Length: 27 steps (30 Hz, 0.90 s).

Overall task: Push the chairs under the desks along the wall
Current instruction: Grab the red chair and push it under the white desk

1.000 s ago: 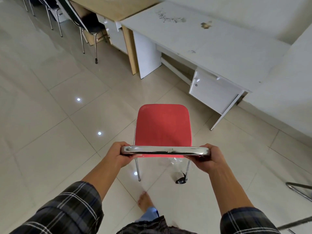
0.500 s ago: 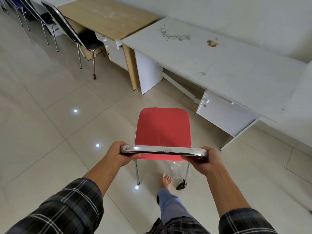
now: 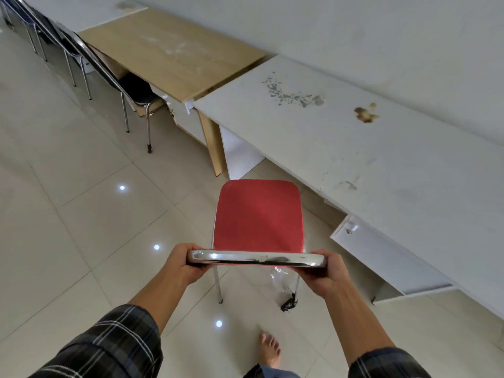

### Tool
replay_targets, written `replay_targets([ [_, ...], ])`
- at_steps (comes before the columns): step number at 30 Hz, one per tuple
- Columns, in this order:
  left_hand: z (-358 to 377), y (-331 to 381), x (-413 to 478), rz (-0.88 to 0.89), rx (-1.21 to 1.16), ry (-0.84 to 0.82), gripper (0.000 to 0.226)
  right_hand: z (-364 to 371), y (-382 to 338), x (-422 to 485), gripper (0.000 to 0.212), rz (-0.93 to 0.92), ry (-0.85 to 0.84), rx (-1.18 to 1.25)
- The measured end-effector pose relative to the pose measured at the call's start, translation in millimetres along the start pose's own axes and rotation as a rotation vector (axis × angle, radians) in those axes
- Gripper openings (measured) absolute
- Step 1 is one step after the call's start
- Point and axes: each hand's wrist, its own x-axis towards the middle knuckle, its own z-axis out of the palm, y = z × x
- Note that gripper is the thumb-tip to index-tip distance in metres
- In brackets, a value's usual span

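Note:
A red chair (image 3: 259, 216) with chrome legs stands in front of me, its seat pointing at the gap under the white desk (image 3: 341, 137). My left hand (image 3: 182, 266) grips the left end of its chrome backrest bar (image 3: 256, 259). My right hand (image 3: 327, 274) grips the right end of the same bar. The seat's front edge sits just short of the desk's edge. A wooden desk (image 3: 177, 55) stands further left along the wall, with a black chair (image 3: 120, 85) partly under it.
The white desk has a drawer unit (image 3: 381, 257) on the right of its leg gap and a white side panel (image 3: 240, 156) on the left. More chairs (image 3: 30, 28) line the far left. My bare foot (image 3: 270, 350) is on the tiled floor behind the chair.
The red chair and I have moved forward toward the white desk, which now looms closer. Both hands keep the same grip on the backrest bar.

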Motion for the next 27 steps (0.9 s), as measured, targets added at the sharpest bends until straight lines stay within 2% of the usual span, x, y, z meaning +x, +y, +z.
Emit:
replay_targets([
  [8, 63.7, 73.7, 45.0, 0.002, 0.073, -0.016, 0.016, 62.9, -31.9, 44.3, 0.028, -0.028, -0.003, 0.093],
  [11, 85.5, 105.5, 65.3, 0.009, 0.147, -0.017, 0.015, 88.6, -35.7, 55.7, 0.04, -0.057, 0.021, 0.124],
  [15, 117.8, 158.3, 94.3, -0.021, 0.237, -0.07, 0.015, 131.8, -37.4, 73.0, 0.035, -0.096, 0.06, 0.235],
  [19, 145.6, 213.1, 120.1, -0.037, 0.31, -0.091, 0.017, 176.8, -29.0, 90.3, 0.05, -0.115, 0.103, 0.33],
  [25, 186.1, 282.5, 157.3, -0.059, 0.414, -0.132, 0.015, 243.6, -27.6, 115.0, 0.04, -0.157, 0.144, 0.438],
  [27, 204.4, 297.6, 164.6, -0.05, 0.446, -0.151, 0.015, 261.7, -33.7, 122.9, 0.049, -0.163, 0.159, 0.47],
])
